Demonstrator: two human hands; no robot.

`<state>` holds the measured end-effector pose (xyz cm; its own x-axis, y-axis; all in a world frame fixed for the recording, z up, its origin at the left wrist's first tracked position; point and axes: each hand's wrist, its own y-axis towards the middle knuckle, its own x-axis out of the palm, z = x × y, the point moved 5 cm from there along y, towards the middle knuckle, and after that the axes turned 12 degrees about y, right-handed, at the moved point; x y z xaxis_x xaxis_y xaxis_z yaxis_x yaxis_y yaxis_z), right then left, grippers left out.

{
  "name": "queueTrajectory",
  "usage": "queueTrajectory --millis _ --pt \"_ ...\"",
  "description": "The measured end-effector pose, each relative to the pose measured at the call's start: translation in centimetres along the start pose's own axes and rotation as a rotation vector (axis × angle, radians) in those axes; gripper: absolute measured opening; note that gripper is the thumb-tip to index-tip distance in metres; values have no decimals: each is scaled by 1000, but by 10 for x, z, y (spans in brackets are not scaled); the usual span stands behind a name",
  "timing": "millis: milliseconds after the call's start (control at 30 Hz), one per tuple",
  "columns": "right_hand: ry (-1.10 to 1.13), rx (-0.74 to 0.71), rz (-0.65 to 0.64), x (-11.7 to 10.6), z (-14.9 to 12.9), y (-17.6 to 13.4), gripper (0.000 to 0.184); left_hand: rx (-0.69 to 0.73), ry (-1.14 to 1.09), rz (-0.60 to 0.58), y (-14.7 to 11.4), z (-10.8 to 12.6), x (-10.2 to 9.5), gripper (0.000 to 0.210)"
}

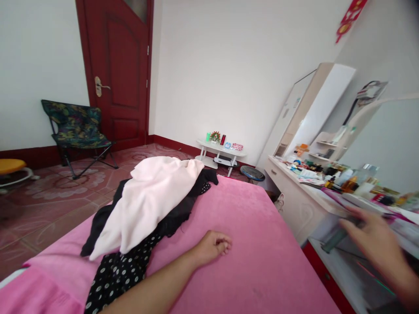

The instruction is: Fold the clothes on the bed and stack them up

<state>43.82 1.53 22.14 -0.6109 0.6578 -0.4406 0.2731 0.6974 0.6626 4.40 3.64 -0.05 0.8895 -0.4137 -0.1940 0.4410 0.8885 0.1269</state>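
My left hand rests on the pink bed cover, fingers curled in, with no object showing in it. To its left lies a heap of clothes: a pale pink garment on top of a black one, and a black piece with white dots. At the right, my right hand, smeared by motion, is over the dresser's edge. Its thumb and fingers are around a grey-green cylinder, whose far end points down and left. What kind of thing the cylinder is cannot be made out.
The white dresser stands right of the bed, its top crowded with bottles and small items beside a mirror. Farther off are a round stool, a low white table, a folding chair and a red door.
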Motion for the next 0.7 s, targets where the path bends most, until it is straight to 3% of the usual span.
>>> queueTrajectory --millis 67,133,200,233,300,333,367,467,533,600,667,700 --pt "39 -60 -214 100 -10 -33 41 15 116 -13 -4 4 1 26" --pt "140 -85 -409 188 -25 -88 47 21 226 -58 -14 13 0 25" --pt "189 -116 -535 247 -44 -143 47 45 345 -179 -33 33 -2 30" --pt "191 -141 -569 265 -54 -166 44 79 418 -252 -47 48 -5 33" --pt "160 -214 -612 285 -68 -195 40 201 600 -362 -79 86 -16 37" --pt "142 -242 -618 289 -72 -202 39 279 678 -340 -94 108 -27 37" --pt "129 -263 -621 291 -75 -205 38 362 759 -268 -107 130 -43 38" --pt "122 -276 -632 290 -75 -202 37 405 1048 222 -127 180 -118 37" --pt "116 -271 -637 289 -75 -200 36 329 1198 580 -127 195 -181 38" --pt "101 -270 -635 289 -76 -200 37 171 1272 829 -118 192 -241 47" --pt "86 -276 -634 289 -78 -202 38 -122 1180 884 -101 174 -293 66" --pt "80 -278 -636 289 -80 -203 38 -280 1102 844 -92 161 -311 72"
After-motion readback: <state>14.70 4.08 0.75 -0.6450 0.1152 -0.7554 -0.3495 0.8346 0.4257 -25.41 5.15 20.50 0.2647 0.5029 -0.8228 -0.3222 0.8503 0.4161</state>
